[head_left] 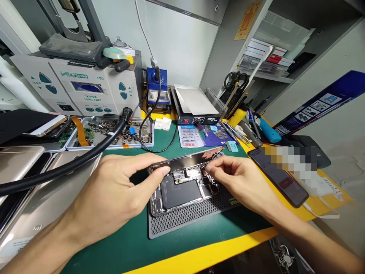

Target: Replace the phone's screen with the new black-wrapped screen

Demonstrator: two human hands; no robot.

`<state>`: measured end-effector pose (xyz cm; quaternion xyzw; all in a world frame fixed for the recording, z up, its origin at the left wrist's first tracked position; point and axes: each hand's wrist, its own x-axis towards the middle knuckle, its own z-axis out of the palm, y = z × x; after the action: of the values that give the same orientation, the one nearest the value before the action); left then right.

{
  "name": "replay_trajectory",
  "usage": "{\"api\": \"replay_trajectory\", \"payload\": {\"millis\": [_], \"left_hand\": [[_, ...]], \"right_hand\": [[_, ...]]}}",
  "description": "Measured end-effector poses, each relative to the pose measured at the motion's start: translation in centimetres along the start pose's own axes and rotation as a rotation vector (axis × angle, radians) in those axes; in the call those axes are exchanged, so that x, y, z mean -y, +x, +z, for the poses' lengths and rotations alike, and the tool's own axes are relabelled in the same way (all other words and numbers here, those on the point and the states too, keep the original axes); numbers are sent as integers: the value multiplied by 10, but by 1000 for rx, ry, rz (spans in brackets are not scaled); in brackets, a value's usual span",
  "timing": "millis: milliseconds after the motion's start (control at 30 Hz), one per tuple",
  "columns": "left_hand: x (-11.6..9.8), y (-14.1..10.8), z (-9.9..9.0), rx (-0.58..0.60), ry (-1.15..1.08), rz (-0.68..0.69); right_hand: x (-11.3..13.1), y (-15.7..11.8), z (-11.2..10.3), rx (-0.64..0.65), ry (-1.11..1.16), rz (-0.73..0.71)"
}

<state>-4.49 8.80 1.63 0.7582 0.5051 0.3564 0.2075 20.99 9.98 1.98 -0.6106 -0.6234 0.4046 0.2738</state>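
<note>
An opened phone body (181, 194) lies on a grey honeycomb pad (182, 219), its black battery and inner parts showing. Along its far long edge the phone's screen panel (191, 161) is tilted up, with its inner side facing me. My left hand (125, 186) pinches the left end of that panel between thumb and forefinger. At the right end, the fingertips of my right hand (234, 175) are pressed together close to the panel's edge and the phone's upper inner parts; what they hold, if anything, is too small to tell.
A hot-air station (85, 87) stands at the back left, its black hose (85, 158) crossing the left side. Behind the pad are a parts tray (110, 146) and a heating plate unit (199, 120). A dark phone (278, 177) lies at the right.
</note>
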Motion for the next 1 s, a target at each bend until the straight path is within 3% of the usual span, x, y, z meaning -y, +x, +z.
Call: {"api": "replay_trajectory", "payload": {"millis": [433,533,667,733,833,1000], "left_hand": [[4,0,2,-16,-14,91],[5,-1,3,-20,-6,91],[6,-2,5,-32,5,102],[6,-3,5,-50,9,120],[6,-3,6,-74,17,152],[6,-5,7,-102,7,213]], "right_hand": [[1,-11,-6,-21,-245,-76],[0,-23,-5,-64,-364,-239],[-7,-39,8,-51,-617,-662],[-10,-43,17,-60,-777,-806],[-9,-44,28,-82,-938,-889],[-3,-40,37,-149,-1018,-935]]}}
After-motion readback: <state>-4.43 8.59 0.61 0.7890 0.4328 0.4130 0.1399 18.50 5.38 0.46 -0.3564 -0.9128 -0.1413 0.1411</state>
